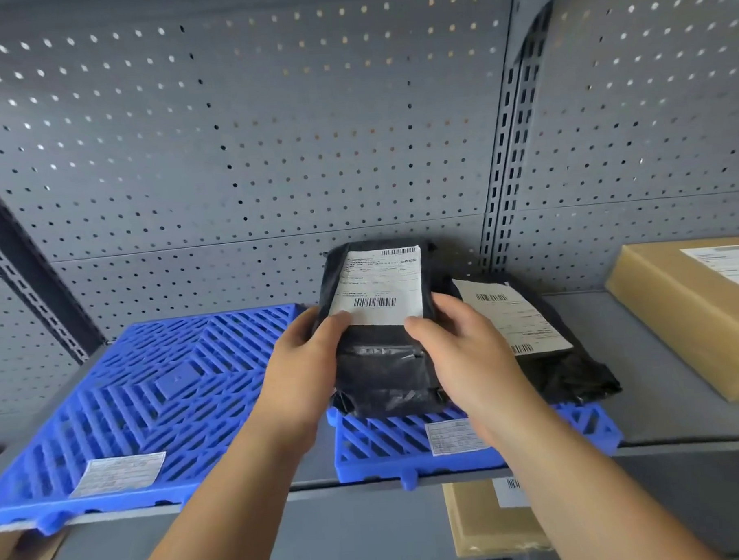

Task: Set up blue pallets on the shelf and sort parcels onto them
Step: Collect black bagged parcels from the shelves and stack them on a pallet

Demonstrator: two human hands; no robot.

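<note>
Two blue slatted pallets lie side by side on the grey shelf: the left pallet carries only a paper label, the right pallet is partly covered by parcels. I hold a black plastic-wrapped parcel with a white barcode label over the right pallet. My left hand grips its left edge and my right hand grips its right edge, thumbs on top. A second black parcel with a white label lies on the right pallet just right of my right hand.
A brown cardboard box with a label sits on the bare shelf at the right. Another brown box shows on the level below. A grey pegboard wall backs the shelf, with a slotted upright right of centre.
</note>
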